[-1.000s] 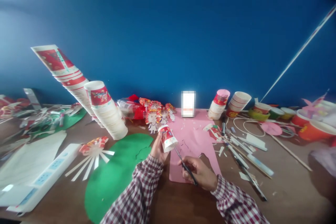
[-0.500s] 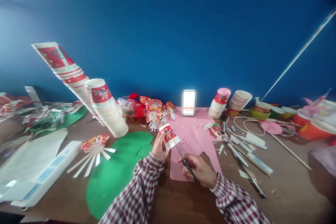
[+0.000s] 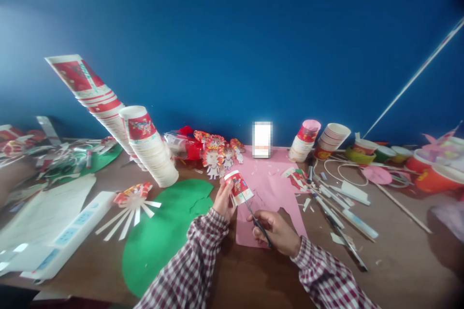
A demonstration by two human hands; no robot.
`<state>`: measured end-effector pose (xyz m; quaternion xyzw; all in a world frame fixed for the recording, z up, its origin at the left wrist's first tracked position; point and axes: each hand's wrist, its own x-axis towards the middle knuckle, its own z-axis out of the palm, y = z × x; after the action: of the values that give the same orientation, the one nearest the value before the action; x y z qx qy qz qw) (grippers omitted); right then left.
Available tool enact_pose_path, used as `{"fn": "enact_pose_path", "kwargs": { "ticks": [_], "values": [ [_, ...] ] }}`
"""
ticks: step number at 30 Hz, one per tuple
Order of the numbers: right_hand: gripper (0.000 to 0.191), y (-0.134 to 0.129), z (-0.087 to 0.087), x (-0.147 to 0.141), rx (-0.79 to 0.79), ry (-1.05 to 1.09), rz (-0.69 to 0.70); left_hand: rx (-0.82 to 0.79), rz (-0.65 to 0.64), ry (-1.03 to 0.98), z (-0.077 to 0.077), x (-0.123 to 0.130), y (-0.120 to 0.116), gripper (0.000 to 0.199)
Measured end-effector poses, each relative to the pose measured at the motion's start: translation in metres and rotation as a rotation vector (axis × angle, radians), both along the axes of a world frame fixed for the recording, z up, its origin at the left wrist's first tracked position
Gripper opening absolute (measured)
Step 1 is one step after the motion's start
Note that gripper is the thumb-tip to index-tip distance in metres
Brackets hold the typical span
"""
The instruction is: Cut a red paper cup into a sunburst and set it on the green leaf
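Observation:
My left hand (image 3: 224, 200) is wrapped round a red and white paper cup (image 3: 239, 187), held tilted above the table. A pair of dark scissors (image 3: 258, 224) is in my right hand (image 3: 275, 231), its blades pointing up and left to the cup's lower edge. Whether the blades are closed on the cup wall I cannot tell. Under both hands lies a sheet of pink paper (image 3: 266, 193) with a piece cut from its edge. Left of my left hand is a green paper shape (image 3: 155, 246). Several paper lion-like figures (image 3: 213, 157) stand just behind the cup.
Tall stacks of paper cups (image 3: 152, 154) lean at the back left. A cup cut into strips (image 3: 134, 203) and a power strip (image 3: 72, 236) lie left. Shorter cup stacks (image 3: 304, 142), brushes and pens (image 3: 328, 210), and orange bowls (image 3: 437, 178) sit right. Another person's hand (image 3: 14, 176) is far left.
The whole scene has shifted slightly as the head moved. The cup and scissors stay together, with the cup tilted slightly more. The other person's hand at far left is more in view.

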<state>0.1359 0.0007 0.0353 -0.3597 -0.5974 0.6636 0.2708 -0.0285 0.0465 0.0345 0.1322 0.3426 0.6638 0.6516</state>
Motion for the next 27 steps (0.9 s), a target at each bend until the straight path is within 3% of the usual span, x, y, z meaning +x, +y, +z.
{"fn": "enact_pose_path", "kwargs": {
  "ticks": [27],
  "values": [
    [0.043,-0.0003,-0.0005,-0.0010,-0.089,0.017,-0.034,0.007,-0.025,-0.015,-0.0050,-0.0007,0.0006,0.020]
  ]
}}
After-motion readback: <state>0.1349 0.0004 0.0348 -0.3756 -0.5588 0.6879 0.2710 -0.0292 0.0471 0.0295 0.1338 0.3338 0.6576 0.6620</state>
